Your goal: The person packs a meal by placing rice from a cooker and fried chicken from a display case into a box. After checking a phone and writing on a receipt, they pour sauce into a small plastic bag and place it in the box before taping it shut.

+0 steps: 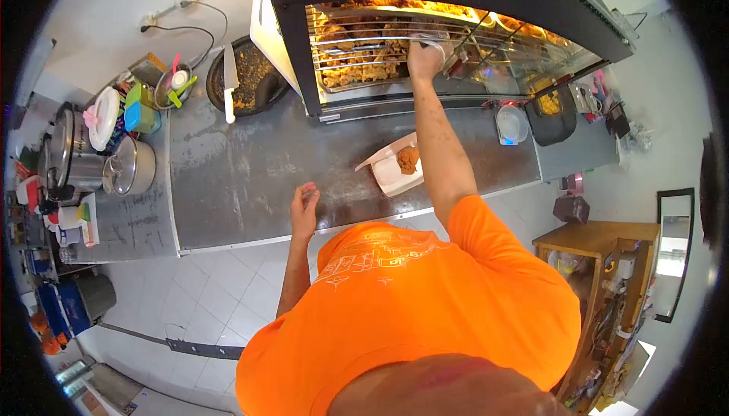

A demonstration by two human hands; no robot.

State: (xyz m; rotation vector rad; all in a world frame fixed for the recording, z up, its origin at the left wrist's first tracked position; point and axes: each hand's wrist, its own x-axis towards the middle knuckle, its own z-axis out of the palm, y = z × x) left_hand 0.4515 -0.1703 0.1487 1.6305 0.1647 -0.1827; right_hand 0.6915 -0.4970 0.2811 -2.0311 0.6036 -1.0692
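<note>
Bright orange short-sleeved shirt (456, 294) with thin pale line drawings (376, 256) across its chest.

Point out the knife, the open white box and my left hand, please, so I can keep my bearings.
Knife (231, 78): head view, on the blade.
Open white box (388, 175): head view, on its bare inside.
Left hand (304, 216): head view, on the middle of the hand.

The shirt (456, 287) is orange with pale line drawings.
</note>
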